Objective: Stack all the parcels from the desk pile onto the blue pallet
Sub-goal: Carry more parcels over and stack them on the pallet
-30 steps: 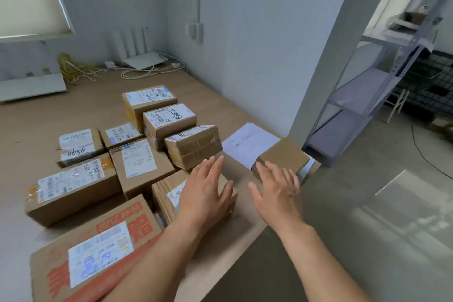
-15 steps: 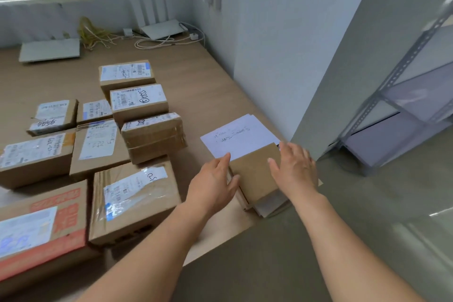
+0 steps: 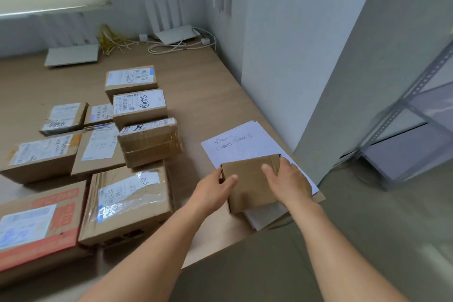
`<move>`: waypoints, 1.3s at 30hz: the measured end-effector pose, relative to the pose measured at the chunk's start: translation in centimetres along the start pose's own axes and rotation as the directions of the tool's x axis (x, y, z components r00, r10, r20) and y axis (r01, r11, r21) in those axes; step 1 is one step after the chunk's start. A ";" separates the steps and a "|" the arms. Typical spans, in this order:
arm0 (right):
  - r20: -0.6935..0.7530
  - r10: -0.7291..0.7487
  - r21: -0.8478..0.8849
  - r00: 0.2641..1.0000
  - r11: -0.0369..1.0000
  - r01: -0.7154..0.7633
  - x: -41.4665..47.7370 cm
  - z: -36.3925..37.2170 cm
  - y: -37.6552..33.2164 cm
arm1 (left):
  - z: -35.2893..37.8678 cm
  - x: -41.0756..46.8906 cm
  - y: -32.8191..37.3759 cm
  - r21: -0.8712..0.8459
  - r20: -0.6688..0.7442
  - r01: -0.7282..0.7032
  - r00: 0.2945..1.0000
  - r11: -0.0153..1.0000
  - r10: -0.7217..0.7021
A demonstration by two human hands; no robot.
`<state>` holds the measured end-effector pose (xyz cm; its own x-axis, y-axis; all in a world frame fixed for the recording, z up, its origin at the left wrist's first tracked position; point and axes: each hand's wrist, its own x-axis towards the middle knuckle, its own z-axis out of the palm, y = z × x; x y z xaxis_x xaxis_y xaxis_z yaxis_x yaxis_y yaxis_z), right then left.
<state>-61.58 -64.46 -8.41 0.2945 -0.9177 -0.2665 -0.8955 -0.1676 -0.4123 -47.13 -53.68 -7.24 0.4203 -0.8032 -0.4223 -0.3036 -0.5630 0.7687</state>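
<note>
1. I see the small plain box lying over the near end of the paper sheets, at the near right corner of the tabletop. I cannot tell whether it rests on the paper or is just clear of it.
2. The left hand takes the box by its left edge, with the thumb on the top face and the other fingers hidden round the side. Its grip is narrow and holding the box.
3. The right hand lies over the right part of the box, thumb on top and fingers curled over the far right edge. Its grip holds the same box.
4. Left of the paper, near but apart from it, stands a taped box.
5. Left of the paper and nearer to me lies a larger box with a label under clear tape. An orange-printed box sits just beside it on its far side from the paper.
6. Further left of the paper and behind the taped box, the labelled parcels stand in close rows.
7. Far behind the paper, by the wall, I see a white router and a tangle of yellow cables.
8. Right of the paper, off the tabletop, a grey metal shelf stands on the floor.
</note>
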 end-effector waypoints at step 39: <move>-0.101 -0.459 0.687 0.883 0.609 0.395 -14.1 3.1 -11.2 | -12.1 -15.4 -9.1 -0.222 -0.478 -0.328 0.857 0.918 0.191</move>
<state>-54.69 -48.52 -2.73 0.6371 -0.7697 0.0419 -0.1998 -0.2173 -0.9554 -40.50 -33.84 -1.98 0.7114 -0.7027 0.0142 -0.2271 -0.2106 0.9508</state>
